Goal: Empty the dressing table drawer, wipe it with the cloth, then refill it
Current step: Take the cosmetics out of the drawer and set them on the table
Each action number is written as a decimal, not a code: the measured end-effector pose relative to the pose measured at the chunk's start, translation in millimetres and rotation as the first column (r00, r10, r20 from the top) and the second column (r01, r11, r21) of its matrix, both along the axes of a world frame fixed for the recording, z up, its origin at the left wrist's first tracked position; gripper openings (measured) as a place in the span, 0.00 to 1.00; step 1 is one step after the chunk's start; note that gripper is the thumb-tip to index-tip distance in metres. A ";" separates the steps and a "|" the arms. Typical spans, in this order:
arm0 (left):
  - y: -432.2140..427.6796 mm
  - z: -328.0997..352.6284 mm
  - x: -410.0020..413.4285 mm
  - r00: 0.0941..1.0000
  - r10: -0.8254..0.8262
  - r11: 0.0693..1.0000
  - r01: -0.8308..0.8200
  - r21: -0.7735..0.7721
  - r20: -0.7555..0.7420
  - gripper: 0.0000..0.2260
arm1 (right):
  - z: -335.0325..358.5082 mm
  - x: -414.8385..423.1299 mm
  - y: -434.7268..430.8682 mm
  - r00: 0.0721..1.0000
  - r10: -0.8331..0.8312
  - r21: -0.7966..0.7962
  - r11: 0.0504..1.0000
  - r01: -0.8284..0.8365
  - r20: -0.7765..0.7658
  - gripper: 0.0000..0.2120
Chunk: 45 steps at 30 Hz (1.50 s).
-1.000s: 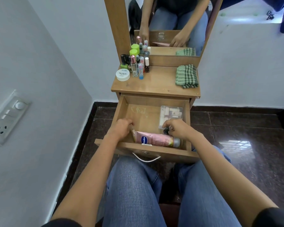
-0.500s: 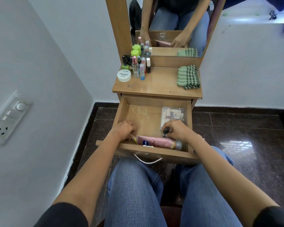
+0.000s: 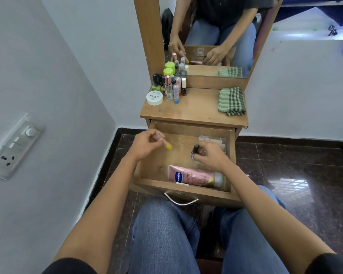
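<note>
The wooden drawer (image 3: 147,171) of the dressing table is pulled open in front of my knees. My left hand (image 3: 145,143) hovers over its left side and pinches a small yellow-tipped tube (image 3: 167,145). My right hand (image 3: 211,155) is over the right side, gripping a small dark bottle (image 3: 195,150). A pink Vaseline lotion tube (image 3: 194,177) lies along the drawer's front wall. A clear plastic box (image 3: 216,140) sits at the back right, partly hidden by my right hand. A green checked cloth (image 3: 232,101) lies folded on the tabletop's right side.
Several small bottles (image 3: 169,86) and a white nail polish jar (image 3: 154,97) stand on the tabletop's left. A mirror (image 3: 212,36) rises behind. A grey wall with a switch panel (image 3: 14,147) is close on the left. Dark tiled floor (image 3: 295,175) lies to the right.
Both hands have risen from the drawer's front area. The left one now holds a yellow-tipped tube up, and the right has lifted the dark bottle away from the lotion tube.
</note>
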<state>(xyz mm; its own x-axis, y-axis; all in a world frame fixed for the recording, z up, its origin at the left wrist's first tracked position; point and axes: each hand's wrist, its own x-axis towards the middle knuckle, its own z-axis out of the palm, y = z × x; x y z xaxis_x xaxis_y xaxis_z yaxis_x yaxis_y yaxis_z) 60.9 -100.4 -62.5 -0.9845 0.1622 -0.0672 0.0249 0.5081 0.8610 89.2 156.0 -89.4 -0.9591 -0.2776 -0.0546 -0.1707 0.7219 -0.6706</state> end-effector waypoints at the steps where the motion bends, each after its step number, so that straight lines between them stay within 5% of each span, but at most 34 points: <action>1: 1.5 2.7 -2.7 0.998 0.057 0.997 -0.056 0.054 -0.018 0.06 | 5.3 -4.2 -4.3 0.999 -0.020 -0.027 0.999 0.019 -0.035 0.08; 10: 35.0 28.4 -33.9 0.928 0.317 0.914 -0.244 0.324 -0.195 0.09 | 54.7 -69.1 -42.9 0.935 -0.270 -0.306 0.932 0.193 -0.232 0.04; 32: 60.4 1.0 -113.8 0.810 0.403 0.914 -0.378 0.145 -0.427 0.08 | 29.3 -151.2 -58.2 0.863 -0.456 -0.401 0.848 0.347 -0.216 0.15; 45: 62.4 -8.3 -118.4 0.812 0.458 0.885 -0.453 0.105 -0.362 0.09 | 28.6 -157.1 -64.1 0.850 -0.501 -0.405 0.819 0.405 -0.164 0.14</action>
